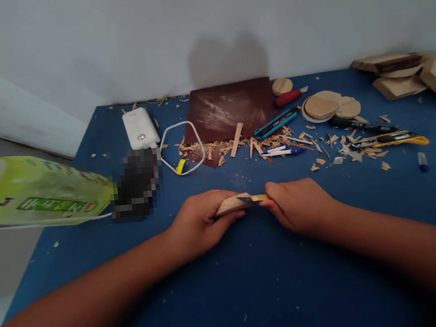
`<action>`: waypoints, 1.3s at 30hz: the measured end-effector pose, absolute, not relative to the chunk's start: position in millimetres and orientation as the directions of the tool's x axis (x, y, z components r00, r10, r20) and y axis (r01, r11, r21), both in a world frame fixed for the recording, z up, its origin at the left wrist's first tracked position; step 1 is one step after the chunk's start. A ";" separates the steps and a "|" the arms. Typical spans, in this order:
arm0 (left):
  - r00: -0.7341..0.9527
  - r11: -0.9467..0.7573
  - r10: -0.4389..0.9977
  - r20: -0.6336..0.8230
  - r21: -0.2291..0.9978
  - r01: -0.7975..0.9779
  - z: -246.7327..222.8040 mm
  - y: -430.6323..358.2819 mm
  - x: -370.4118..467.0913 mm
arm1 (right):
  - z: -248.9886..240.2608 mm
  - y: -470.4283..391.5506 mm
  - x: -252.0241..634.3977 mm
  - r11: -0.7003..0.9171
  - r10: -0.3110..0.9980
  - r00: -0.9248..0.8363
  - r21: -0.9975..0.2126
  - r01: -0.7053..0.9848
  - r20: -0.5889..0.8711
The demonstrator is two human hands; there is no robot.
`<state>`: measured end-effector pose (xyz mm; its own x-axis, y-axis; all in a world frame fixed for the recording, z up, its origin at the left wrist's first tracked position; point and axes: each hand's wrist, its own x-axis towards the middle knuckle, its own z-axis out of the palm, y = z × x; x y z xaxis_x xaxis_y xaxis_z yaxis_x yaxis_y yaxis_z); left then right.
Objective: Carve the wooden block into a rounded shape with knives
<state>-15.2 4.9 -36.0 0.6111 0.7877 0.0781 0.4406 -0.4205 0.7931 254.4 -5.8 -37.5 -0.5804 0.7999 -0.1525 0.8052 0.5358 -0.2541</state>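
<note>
In the middle of the head view, above the blue table [223, 296], my left hand [198, 222] is closed round a piece of pale wood [230, 205] with a dark edge. My right hand [301, 204] grips a small yellow-handled knife [260, 198]. Its dark blade meets the right end of the wood, and most of the handle is hidden in my fist. Wood shavings [212, 148] lie just beyond both hands, with a flat wooden strip [237, 140] among them.
Behind the shavings lies a brown sheet [228, 108]. To its right are a blue cutter [276, 123], a red-handled knife [288, 98], wooden discs [322, 104], a black marker [363, 124] and a yellow cutter [396, 139]. Left are a white power bank [140, 127] and green packet [44, 195].
</note>
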 end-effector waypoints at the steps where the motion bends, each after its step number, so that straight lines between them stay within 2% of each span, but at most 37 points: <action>1: 0.600 -0.398 0.798 0.056 0.796 0.456 -33.7 3.7 -14.6 | -38.6 -6.0 254.1 0.529 0.808 -0.570 -0.244 0.813 -0.147; 6: 0.559 -0.257 0.824 -0.094 0.817 0.516 -20.7 1.6 -8.3 | -42.3 -6.8 253.8 0.498 0.840 -0.531 -0.227 0.837 -0.113; 10: 0.513 -0.148 0.834 -0.200 0.816 0.559 -11.2 -0.8 -4.8 | -41.0 -6.2 251.9 0.469 0.851 -0.503 -0.212 0.857 -0.149; 13: 0.557 -0.141 0.810 -0.181 0.863 0.485 5.1 -6.9 -8.5 | -38.3 -2.4 249.8 0.421 0.870 -0.457 -0.200 0.885 -0.188; 15: 0.654 -0.174 0.745 -0.133 0.907 0.383 18.6 -10.9 -12.4 | -36.4 0.5 248.7 0.380 0.887 -0.416 -0.193 0.905 -0.203; 19: 0.429 -0.067 0.886 -0.176 0.866 0.495 27.2 -10.6 -13.2 | -35.0 2.4 248.0 0.356 0.898 -0.397 -0.221 0.908 -0.187; 21: 0.415 -0.013 0.883 -0.219 0.872 0.489 18.4 -6.5 -10.3 | -35.9 2.3 249.0 0.341 0.909 -0.387 -0.253 0.905 -0.158; 25: 0.318 -0.018 0.936 -0.154 0.878 0.478 -6.3 1.8 -7.0 | -40.1 4.0 255.6 0.324 0.920 -0.383 -0.388 0.863 -0.084; 29: 0.366 -0.057 0.921 -0.132 0.885 0.462 -20.4 7.6 -9.5 | -44.3 7.5 263.7 0.293 0.915 -0.400 -0.587 0.755 -0.058; 31: 0.384 -0.084 0.917 -0.111 0.886 0.457 -23.9 10.1 -10.6 | -45.3 8.2 265.8 0.280 0.908 -0.415 -0.650 0.707 -0.060; 39: 0.466 -0.168 0.881 -0.075 0.873 0.458 -27.9 10.4 -9.9 | -42.7 6.4 267.9 0.289 0.878 -0.474 -0.710 0.642 -0.071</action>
<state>-9.9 10.4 -27.9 0.4665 0.8813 -0.0753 0.4582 -0.1679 0.8729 267.9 6.4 -42.7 -0.4737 0.8778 -0.0708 0.6417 0.2890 -0.7104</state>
